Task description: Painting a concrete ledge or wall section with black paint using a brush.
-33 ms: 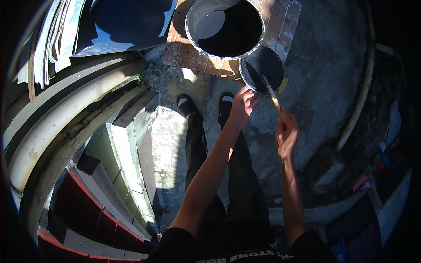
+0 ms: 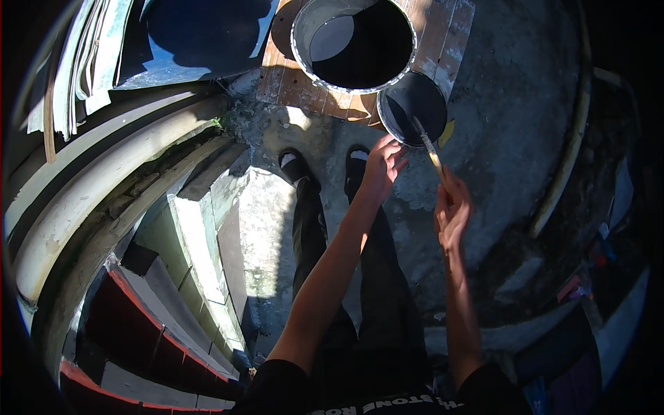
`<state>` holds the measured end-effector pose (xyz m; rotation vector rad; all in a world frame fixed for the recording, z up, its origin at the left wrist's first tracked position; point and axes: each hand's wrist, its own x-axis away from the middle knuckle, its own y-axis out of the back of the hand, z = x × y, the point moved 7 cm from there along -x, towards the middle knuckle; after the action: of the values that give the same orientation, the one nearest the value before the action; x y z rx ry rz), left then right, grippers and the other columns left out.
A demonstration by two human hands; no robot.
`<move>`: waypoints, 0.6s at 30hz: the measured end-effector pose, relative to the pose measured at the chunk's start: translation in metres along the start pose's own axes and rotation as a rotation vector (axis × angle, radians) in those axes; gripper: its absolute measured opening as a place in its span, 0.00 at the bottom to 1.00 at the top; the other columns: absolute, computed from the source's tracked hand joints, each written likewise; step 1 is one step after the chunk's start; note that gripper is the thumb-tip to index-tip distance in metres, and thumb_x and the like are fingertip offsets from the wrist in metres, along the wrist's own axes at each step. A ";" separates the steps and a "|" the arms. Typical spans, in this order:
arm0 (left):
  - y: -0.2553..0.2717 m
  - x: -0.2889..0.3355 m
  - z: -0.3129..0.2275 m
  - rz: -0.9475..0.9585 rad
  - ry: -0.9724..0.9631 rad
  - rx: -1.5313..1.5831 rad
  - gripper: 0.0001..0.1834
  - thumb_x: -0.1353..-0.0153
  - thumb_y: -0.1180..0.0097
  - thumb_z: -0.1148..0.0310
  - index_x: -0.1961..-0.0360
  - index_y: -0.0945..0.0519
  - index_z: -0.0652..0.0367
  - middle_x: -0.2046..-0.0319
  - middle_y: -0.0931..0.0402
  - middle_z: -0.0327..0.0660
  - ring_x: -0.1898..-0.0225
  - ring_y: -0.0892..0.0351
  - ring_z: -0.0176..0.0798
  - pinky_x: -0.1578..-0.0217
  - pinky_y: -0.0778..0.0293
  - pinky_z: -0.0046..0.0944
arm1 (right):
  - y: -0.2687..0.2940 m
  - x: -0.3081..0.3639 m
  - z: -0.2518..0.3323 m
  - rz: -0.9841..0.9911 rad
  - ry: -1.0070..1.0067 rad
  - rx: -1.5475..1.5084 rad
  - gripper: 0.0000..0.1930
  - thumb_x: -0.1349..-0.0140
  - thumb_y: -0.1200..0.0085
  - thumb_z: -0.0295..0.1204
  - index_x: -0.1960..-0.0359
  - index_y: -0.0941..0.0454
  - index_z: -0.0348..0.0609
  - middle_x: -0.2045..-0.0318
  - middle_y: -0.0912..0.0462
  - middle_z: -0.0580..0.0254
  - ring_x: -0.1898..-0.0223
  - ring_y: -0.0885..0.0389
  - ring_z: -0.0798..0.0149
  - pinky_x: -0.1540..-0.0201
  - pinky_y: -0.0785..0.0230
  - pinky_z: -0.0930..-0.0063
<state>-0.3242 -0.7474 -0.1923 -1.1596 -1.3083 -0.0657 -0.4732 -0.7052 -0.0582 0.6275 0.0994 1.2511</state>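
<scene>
The right hand [image 2: 453, 211] is grasping the paintbrush [image 2: 432, 155] by its handle, tip reaching into the small bucket [image 2: 423, 86]; the left hand [image 2: 380, 169] is lying beside that bucket, perhaps for steadying, though I cannot tell its grip.

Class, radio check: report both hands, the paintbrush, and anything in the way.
Right hand gripping paintbrush, angled into small bucket. Left hand at that bucket's near rim, contact unclear. Large bucket crowds the far side.

The brush handle [image 2: 434, 158] is yellowish; the small bucket [image 2: 427, 97] charcoal-grey.
</scene>
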 end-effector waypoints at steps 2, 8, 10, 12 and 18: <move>0.000 0.002 0.000 -0.001 0.004 -0.015 0.28 0.36 0.48 0.68 0.34 0.32 0.56 0.42 0.27 0.39 0.39 0.30 0.41 0.34 0.39 0.48 | -0.001 -0.002 -0.001 0.019 -0.112 -0.004 0.18 0.29 0.50 0.17 0.41 0.19 0.44 0.55 0.22 0.61 0.64 0.23 0.72 0.64 0.25 0.80; -0.005 0.007 0.002 -0.034 -0.004 -0.114 0.26 0.36 0.47 0.66 0.36 0.30 0.57 0.44 0.25 0.38 0.39 0.29 0.38 0.35 0.38 0.48 | -0.005 -0.016 0.038 0.132 -0.006 0.425 0.19 0.32 0.49 0.17 0.41 0.21 0.38 0.55 0.22 0.51 0.65 0.19 0.60 0.64 0.24 0.69; -0.005 0.008 0.005 -0.055 0.004 -0.162 0.25 0.36 0.47 0.66 0.37 0.29 0.57 0.45 0.24 0.38 0.39 0.29 0.37 0.35 0.38 0.48 | -0.008 -0.023 0.054 0.139 0.106 0.543 0.19 0.34 0.49 0.16 0.41 0.21 0.37 0.54 0.22 0.48 0.65 0.18 0.55 0.63 0.24 0.65; -0.003 0.008 0.004 -0.029 -0.030 -0.144 0.23 0.36 0.46 0.66 0.40 0.28 0.57 0.45 0.25 0.38 0.40 0.27 0.37 0.36 0.36 0.48 | -0.013 -0.029 0.064 0.172 0.108 0.585 0.21 0.36 0.51 0.14 0.41 0.22 0.34 0.55 0.22 0.43 0.63 0.18 0.47 0.62 0.24 0.60; -0.009 0.007 0.013 -0.032 -0.056 -0.159 0.22 0.37 0.49 0.70 0.41 0.29 0.58 0.49 0.25 0.36 0.46 0.26 0.32 0.43 0.30 0.37 | -0.036 -0.026 0.056 0.364 0.138 0.768 0.22 0.39 0.51 0.17 0.42 0.25 0.29 0.57 0.23 0.41 0.61 0.17 0.43 0.59 0.21 0.59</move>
<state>-0.3364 -0.7394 -0.1833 -1.2832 -1.3907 -0.1645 -0.4287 -0.7568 -0.0370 1.2577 0.6239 1.6092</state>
